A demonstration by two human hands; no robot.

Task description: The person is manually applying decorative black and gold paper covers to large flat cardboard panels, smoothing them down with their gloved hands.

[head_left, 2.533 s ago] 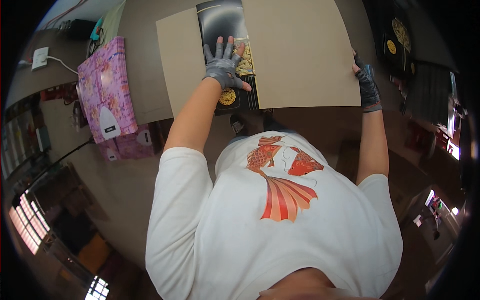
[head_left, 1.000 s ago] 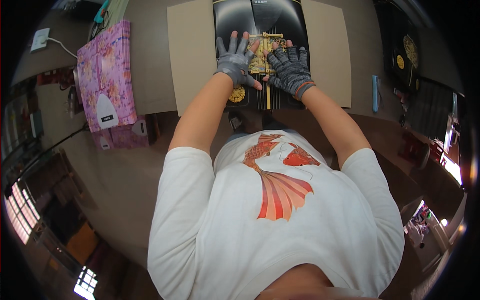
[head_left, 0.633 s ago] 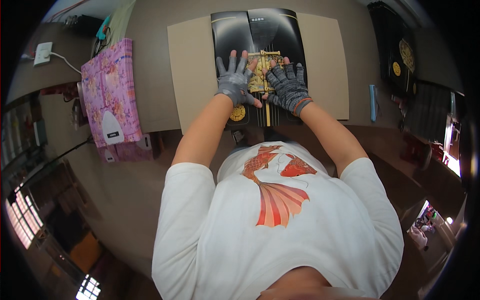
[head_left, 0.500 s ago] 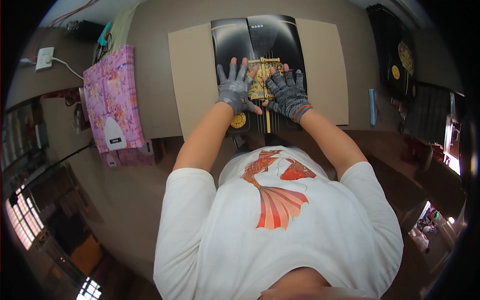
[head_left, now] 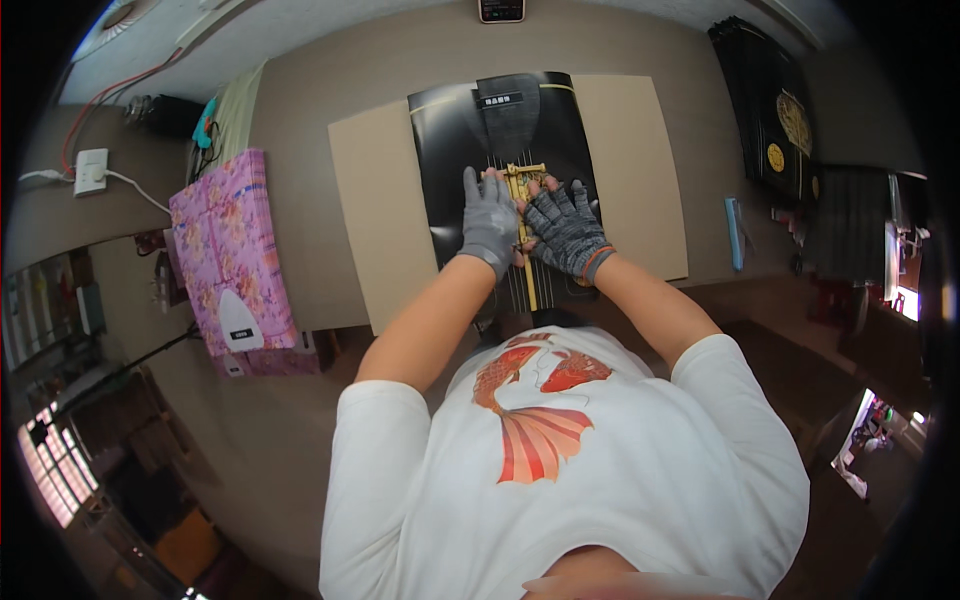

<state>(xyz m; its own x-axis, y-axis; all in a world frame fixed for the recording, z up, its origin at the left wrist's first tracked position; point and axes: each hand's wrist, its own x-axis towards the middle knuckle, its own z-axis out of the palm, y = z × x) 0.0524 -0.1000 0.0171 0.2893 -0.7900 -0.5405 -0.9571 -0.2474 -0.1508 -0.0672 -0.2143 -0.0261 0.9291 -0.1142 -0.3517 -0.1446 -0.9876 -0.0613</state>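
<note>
A glossy black printed wrapper (head_left: 445, 150) with gold patterns and lines lies over a wide tan cardboard sheet (head_left: 640, 160), whose two sides stick out left and right. Its two flaps meet near the middle, around a gold motif (head_left: 525, 178). My left hand (head_left: 486, 228), in a grey fingerless glove, lies flat on the left flap with fingers stretched. On the right flap rests my right hand (head_left: 568, 230) in a dark mottled fingerless glove, fingers spread towards the motif. The hands sit close together and cover part of the gold print. Neither grips anything.
To the left stands a stack of purple floral packages (head_left: 225, 230), with a white power socket (head_left: 90, 170) and its cords beyond. At the right edge are a slim blue object (head_left: 735, 235) and a pile of black packages with gold emblems (head_left: 755, 110). A small dark-screened device (head_left: 502, 10) lies at the far edge.
My left hand has slid right towards the middle seam, its fingers now closer together. My right hand stays on the right flap. The whole view has shifted, so the table appears lower.
</note>
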